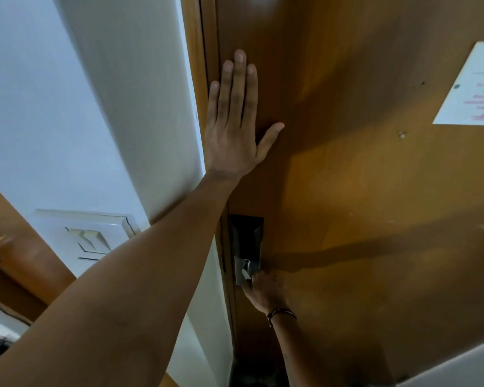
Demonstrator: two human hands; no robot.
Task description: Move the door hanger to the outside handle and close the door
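The door (347,191) is of brown glossy wood and fills most of the view; its edge on the left lies against the wooden frame (192,65). The door hanger does not show from here, so I cannot tell where it is. On the door edge, low down, sits one dark metal lock plate (248,241) with a small silver handle part (246,270) on its lower end.

The right hand (264,291) is at this handle from below, its fingers curled around the metal piece; how firm the hold is, I cannot tell. A dark cord bracelet (281,314) goes around this wrist. The left hand (234,129) lies flat on the door above the lock, near the frame, with four fingers straight and together and the thumb spread to the side, holding nothing. Its forearm crosses the lower left of the view and hides part of the wall.

One white paper notice (470,88) with red blurred lines is fixed on the door at the right. On the white wall (67,107) at the left there is one white switch panel (87,236).
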